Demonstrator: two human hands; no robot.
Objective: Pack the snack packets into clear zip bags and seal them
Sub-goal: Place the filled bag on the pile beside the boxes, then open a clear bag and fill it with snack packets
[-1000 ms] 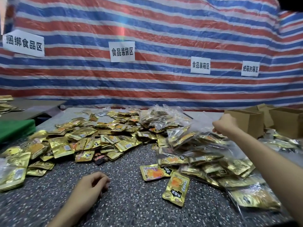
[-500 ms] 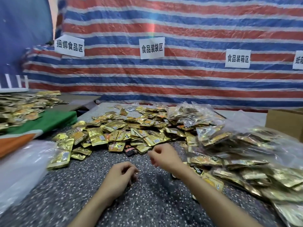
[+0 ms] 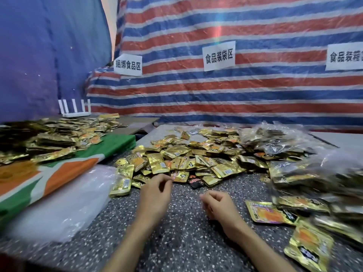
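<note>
Striped tarp (image 3: 235,95) in red, white and blue closes off the back, with a plain blue sheet (image 3: 49,55) hanging at the left. Below it a speckled table (image 3: 186,232) fills the view. Over its left edge lies a green, orange and white cloth (image 3: 59,173), and more gold packets are strewn on the cloth's far part.

Filled zip bags (image 3: 294,167) are heaped along the table's right side, blurred toward the near right corner. A slack stack of empty clear bags (image 3: 64,203) lies at the near left, just beside the cloth. The loose snack packets (image 3: 196,160) form a flat pile across the table's middle and far part, their long axes pointing every way.

Both hands hang over the bare near middle. The left hand (image 3: 155,195) has loosely curled fingers reaching the pile's near edge; whether they touch a packet I cannot tell. The right hand (image 3: 220,207) is loosely curled and holds nothing.

Three white signs (image 3: 219,55) are fixed to the tarp. Two stray packets lie at the near right: one (image 3: 269,213) with its long axis left to right, another (image 3: 308,250) running near to far. A white router (image 3: 74,110) stands at the far left.
</note>
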